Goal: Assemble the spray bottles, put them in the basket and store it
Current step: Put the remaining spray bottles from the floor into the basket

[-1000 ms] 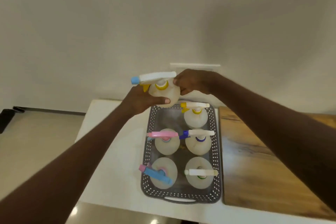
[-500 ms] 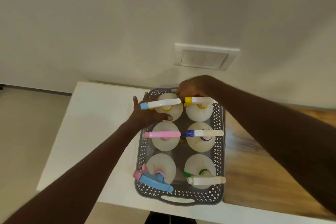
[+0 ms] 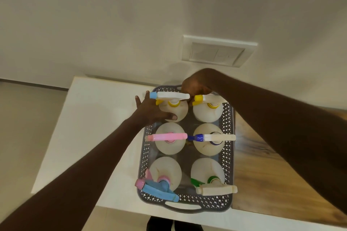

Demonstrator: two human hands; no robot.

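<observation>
Basket now holds the sixth bottle.

No readable text or label shows on the bottles or basket, though the view is soft.

the basket is packed: six bottles in two columns fill it, leaving only thin gaps between their shoulders. just below the left hand the pink sprayer lies crosswise, meeting the blue-tipped sprayer nose to nose and barring the middle row. beside the right hand the yellow-tipped sprayer crowds the far corner, with the wall close behind. bare white counter lies outward of the left hand; wooden board lies beneath the right forearm.
</observation>
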